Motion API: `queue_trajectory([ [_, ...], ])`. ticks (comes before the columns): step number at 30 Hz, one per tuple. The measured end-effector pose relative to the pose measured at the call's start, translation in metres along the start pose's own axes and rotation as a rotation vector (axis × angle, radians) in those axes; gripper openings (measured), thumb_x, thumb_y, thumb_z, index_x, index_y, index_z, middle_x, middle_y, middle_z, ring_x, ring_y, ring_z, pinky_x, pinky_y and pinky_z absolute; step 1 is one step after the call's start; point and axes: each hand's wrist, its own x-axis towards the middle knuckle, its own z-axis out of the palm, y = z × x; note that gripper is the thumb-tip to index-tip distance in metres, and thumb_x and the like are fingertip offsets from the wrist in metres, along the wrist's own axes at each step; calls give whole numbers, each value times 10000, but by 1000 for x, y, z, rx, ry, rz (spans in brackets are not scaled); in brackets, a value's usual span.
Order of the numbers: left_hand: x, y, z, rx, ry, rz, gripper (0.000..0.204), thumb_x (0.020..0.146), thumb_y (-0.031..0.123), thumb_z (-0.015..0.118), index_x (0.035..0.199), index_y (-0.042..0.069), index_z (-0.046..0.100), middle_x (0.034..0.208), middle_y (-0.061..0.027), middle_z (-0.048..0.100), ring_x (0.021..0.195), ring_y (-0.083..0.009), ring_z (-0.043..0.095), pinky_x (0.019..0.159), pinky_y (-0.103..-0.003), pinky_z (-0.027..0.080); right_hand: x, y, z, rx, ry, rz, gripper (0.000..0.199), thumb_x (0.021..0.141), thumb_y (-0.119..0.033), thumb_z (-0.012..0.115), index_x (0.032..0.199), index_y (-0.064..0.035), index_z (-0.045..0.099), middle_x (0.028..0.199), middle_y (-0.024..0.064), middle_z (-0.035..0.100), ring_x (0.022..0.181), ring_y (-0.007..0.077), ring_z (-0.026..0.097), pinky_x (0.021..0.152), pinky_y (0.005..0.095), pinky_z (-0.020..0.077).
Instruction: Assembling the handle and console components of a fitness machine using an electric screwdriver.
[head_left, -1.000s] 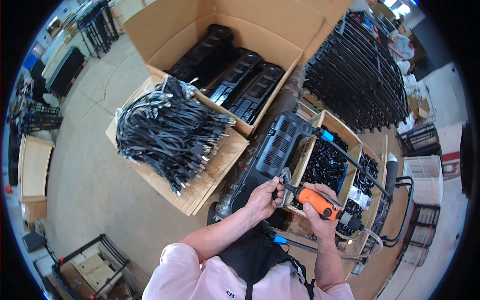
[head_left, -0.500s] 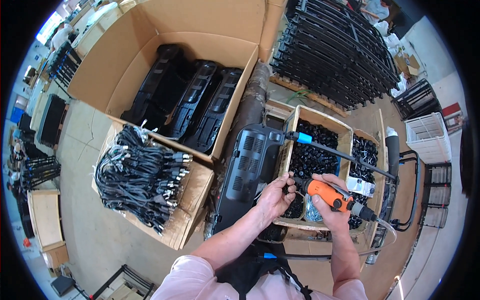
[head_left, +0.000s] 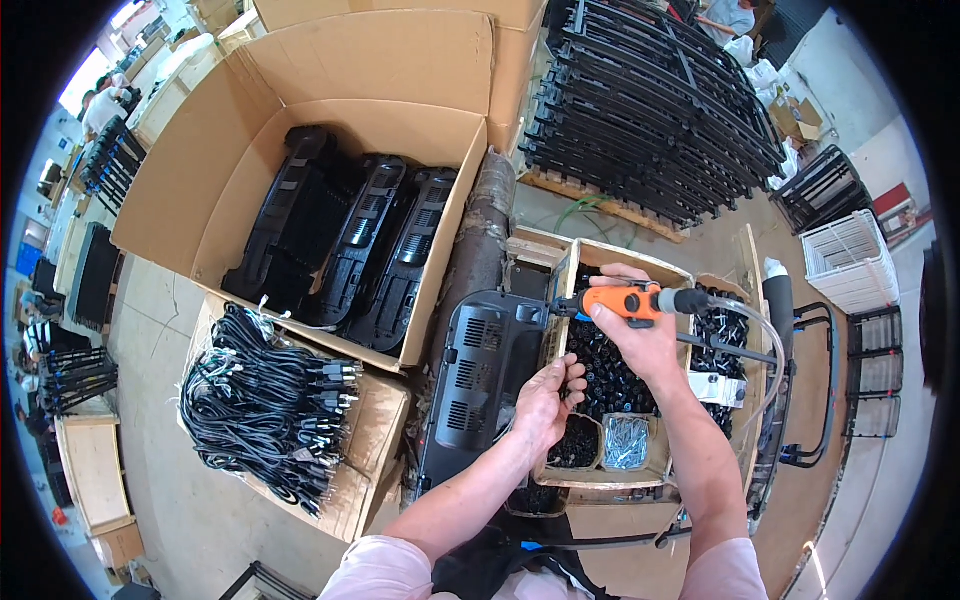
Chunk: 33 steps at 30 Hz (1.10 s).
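My right hand [head_left: 642,343] grips an orange air screwdriver [head_left: 612,300] with a hose at its back end. The driver lies nearly level, its bit pointing left at the upper right end of a long black vented plastic cover [head_left: 475,365]. From this view I cannot tell whether the bit touches the cover. Below the driver, my left hand [head_left: 545,405] has its fingers curled in a pinch beside the cover's right edge; what they hold, if anything, is hidden. A black metal bar [head_left: 730,348] runs rightward from behind my right hand.
A wooden bin [head_left: 686,262] holds black plastic parts, silver screws [head_left: 626,442] and small black screws [head_left: 576,443]. Bundled black cables [head_left: 275,405] lie on a carton at left. Behind stands an open cardboard box [head_left: 250,150] with more covers. Black frames [head_left: 650,120] are stacked beyond.
My right hand has carried the screwdriver up and left, from beside my left hand to the cover's upper end. My left hand stays pinched near the cover. The view has shifted slightly.
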Motion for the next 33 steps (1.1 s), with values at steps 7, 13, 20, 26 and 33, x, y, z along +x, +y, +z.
queue_trajectory([
  [7,2,10,-15,15,-12,35,260,1103,242,571,1250,41,648,1065,-71,747,859,-154,709,753,-293,615,18,16,19,-104,-49,12,439,868,-147,799,1267,-29,657,1025,42,724,978,122,668,902,308,552],
  [13,8,13,-20,11,7,50,253,1107,238,562,1248,44,641,1064,-79,750,827,-155,709,699,-281,613,28,3,32,-392,-122,43,401,842,-141,804,1210,-35,685,1008,34,723,920,119,664,876,304,553],
  [20,16,18,-21,-45,26,35,255,1100,280,578,1195,64,673,1024,-55,742,777,-139,667,653,-272,572,27,5,41,-454,-109,26,279,830,-130,801,1078,-33,714,892,8,720,817,107,656,786,292,555],
  [26,28,24,-13,-75,42,36,263,1082,339,611,1089,86,682,874,-1,667,696,-127,598,594,-267,516,29,16,38,-437,-127,54,295,854,-111,790,1123,-23,706,939,18,721,851,94,656,807,281,556],
  [33,42,34,-5,-186,4,40,269,1077,367,614,1067,109,690,844,24,655,694,-120,602,602,-261,509,11,-11,25,-33,-32,8,475,865,-88,801,1303,4,643,1151,113,738,1035,165,697,950,325,569],
])
